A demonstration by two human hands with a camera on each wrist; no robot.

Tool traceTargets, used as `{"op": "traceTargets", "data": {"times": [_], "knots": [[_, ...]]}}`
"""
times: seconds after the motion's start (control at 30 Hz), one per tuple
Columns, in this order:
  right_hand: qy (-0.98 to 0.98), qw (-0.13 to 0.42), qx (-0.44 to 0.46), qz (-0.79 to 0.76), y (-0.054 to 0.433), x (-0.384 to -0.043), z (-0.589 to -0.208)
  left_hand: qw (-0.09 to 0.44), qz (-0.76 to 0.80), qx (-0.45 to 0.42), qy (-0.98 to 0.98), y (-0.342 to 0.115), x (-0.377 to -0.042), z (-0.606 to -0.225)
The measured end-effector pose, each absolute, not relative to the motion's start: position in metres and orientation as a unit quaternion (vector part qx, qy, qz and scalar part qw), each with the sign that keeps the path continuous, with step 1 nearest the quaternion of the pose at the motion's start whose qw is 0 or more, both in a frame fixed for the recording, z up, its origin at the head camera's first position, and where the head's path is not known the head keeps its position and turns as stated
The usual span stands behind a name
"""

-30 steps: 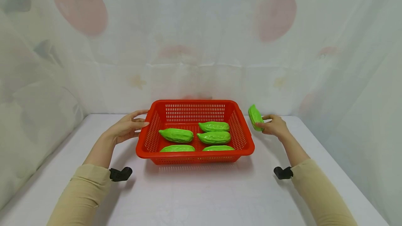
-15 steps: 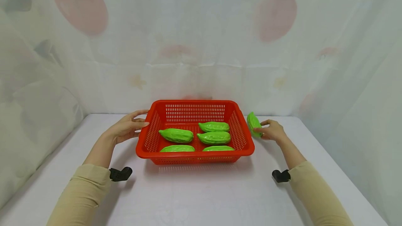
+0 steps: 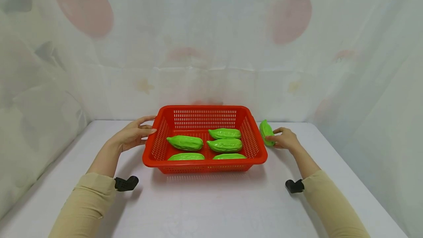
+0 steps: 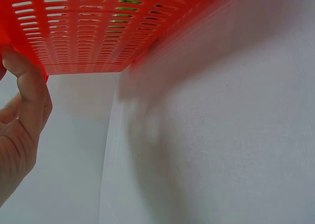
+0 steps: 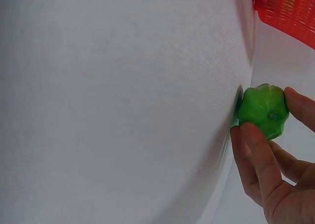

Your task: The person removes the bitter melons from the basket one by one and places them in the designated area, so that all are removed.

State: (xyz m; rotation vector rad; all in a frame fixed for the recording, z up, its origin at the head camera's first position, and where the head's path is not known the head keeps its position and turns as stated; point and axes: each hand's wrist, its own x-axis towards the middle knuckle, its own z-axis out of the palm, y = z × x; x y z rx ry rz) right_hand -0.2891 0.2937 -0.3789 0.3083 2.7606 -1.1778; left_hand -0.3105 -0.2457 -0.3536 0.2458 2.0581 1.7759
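Note:
A red plastic basket (image 3: 205,161) with slotted walls stands on the table, several green bitter melons inside, one of them a bitter melon (image 3: 185,143) at the left. My left hand (image 3: 133,133) holds the basket's left rim, its fingers bent at the edge in the left wrist view. To the right of the basket, my right hand (image 3: 286,139) pinches another bitter melon (image 3: 266,132) between thumb and fingers. In the right wrist view that melon (image 5: 266,111) shows its blunt end, at or very close to the table surface. The basket's front wall hides parts of the nearer melons.
A white-covered table (image 3: 211,205) carries the basket. Behind it hangs a pale curtain (image 3: 205,47) with faded fruit prints, close to the table's back edge. More pale cloth drapes along both sides. Black wrist-worn devices (image 3: 127,183) sit by the sleeves.
My right hand has lowered the bitter melon toward the table and slightly left, nearer the basket's right side. The left hand and the basket stay in place.

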Motion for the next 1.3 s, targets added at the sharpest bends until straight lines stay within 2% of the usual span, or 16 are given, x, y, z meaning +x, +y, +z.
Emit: {"op": "traceTargets", "data": {"times": [0.9,1.3], "knots": [[0.935,0.071,0.088,-0.337,0.300,-0.287,-0.371,0.203,0.635,0.092,0.739,-0.246,-0.311,-0.354],[0.949,0.050,0.070,-0.303,0.304,-0.291,-0.340,0.203,0.636,0.091,0.739,-0.247,-0.311,-0.355]]}}
